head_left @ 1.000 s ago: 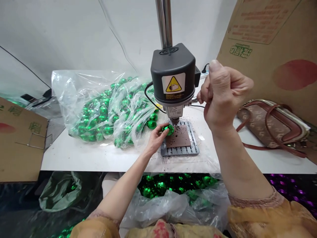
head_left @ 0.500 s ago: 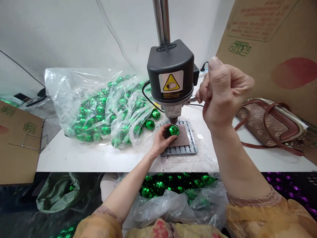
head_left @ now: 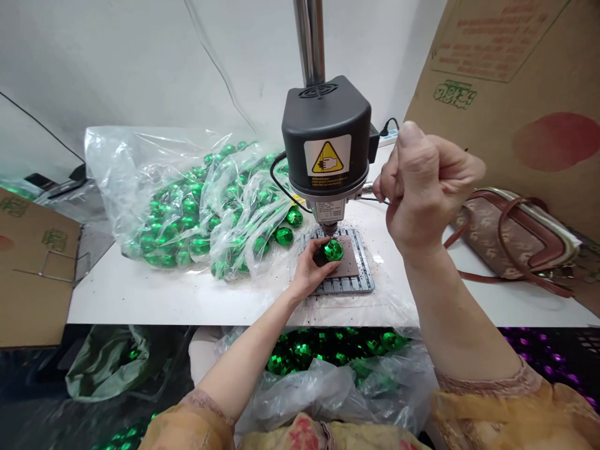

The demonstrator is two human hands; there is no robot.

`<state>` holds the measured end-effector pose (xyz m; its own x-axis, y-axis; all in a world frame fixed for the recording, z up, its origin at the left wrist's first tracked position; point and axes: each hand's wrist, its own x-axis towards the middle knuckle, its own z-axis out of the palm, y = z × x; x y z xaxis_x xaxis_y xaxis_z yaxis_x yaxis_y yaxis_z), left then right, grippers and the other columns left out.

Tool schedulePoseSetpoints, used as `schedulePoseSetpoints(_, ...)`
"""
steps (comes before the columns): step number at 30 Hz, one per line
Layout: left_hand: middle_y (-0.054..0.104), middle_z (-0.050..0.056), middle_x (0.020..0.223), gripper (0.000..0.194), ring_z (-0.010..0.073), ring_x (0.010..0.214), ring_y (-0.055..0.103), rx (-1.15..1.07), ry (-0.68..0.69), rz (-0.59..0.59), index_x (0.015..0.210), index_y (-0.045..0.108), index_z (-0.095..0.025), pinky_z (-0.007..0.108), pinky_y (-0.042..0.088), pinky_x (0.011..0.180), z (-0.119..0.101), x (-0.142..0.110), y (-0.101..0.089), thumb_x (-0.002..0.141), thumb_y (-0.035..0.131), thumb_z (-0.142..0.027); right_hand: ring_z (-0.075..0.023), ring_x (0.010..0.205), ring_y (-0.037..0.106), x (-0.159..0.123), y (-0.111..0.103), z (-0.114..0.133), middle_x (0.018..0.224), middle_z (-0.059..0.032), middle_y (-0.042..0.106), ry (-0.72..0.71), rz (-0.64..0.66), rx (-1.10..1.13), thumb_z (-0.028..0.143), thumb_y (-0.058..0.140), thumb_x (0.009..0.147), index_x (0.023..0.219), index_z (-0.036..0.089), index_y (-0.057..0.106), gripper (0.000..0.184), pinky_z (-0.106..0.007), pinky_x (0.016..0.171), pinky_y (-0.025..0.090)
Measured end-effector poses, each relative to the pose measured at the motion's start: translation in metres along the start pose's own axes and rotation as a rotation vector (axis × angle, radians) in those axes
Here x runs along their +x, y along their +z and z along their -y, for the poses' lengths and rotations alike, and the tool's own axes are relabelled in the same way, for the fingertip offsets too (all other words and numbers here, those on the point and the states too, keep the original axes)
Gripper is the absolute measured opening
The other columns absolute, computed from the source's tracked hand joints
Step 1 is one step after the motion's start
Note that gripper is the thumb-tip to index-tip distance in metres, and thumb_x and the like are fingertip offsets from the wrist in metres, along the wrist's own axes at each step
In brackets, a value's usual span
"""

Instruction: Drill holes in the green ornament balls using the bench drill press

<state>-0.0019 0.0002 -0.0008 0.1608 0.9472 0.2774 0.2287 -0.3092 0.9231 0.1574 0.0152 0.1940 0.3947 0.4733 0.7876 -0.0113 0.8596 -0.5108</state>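
Note:
A small bench drill press [head_left: 327, 147] with a black motor head stands on a white table [head_left: 140, 294]. My left hand [head_left: 312, 272] grips a shiny green faceted ball [head_left: 332, 250] on the brown pad of the ribbed base plate [head_left: 349, 284], just below the drill bit. My right hand [head_left: 424, 187] is a closed fist around the thin metal feed lever [head_left: 370, 199] at the machine's right side.
A clear plastic bag [head_left: 187, 200] of several green balls lies left of the press, two loose balls [head_left: 289, 226] beside it. Another bag of green balls [head_left: 323, 356] sits below the table edge. A brown handbag [head_left: 510, 234] and a cardboard box [head_left: 510, 94] are at right.
My left hand has drawn the green ball slightly toward me on the pad, from directly under the bit. My right fist has dropped a little on the lever.

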Motion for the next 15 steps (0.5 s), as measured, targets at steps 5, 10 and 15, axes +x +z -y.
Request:
schedulePoseSetpoints(5,0.068,0.010,0.124,0.055,0.0262,0.113,0.066,-0.021,-0.014,0.002,0.124,0.055,-0.022,0.044,0.054,0.098,-0.003,-0.001,0.000,0.078,0.082,-0.036,-0.0048,0.038,0.028,-0.020,-0.006,-0.002,0.043,0.0051,0.025,-0.038,-0.061,0.010,0.033,0.060,0.092,0.048,0.019,0.028,0.056,-0.029,0.041,0.021)
schedulePoseSetpoints(10,0.068,0.010,0.124,0.055,0.0274,0.115,0.065,-0.015,-0.013,0.001,0.123,0.056,-0.021,0.044,0.053,0.099,-0.004,-0.001,0.000,0.077,0.082,-0.037,-0.0050,0.037,0.027,-0.031,-0.011,-0.010,0.043,0.0051,0.024,-0.121,-0.059,0.049,0.027,0.060,0.090,0.047,0.017,0.024,0.057,-0.030,0.042,0.020)
schedulePoseSetpoints(15,0.067,0.011,0.125,0.055,0.0278,0.117,0.065,-0.056,-0.013,-0.007,0.123,0.056,-0.021,0.045,0.052,0.101,-0.003,-0.001,0.001,0.076,0.083,-0.036,-0.0071,0.036,0.025,-0.037,-0.016,-0.017,0.041,0.0044,0.022,-0.163,-0.056,0.061,0.027,0.060,0.088,0.046,0.018,0.022,0.057,-0.032,0.040,0.018)
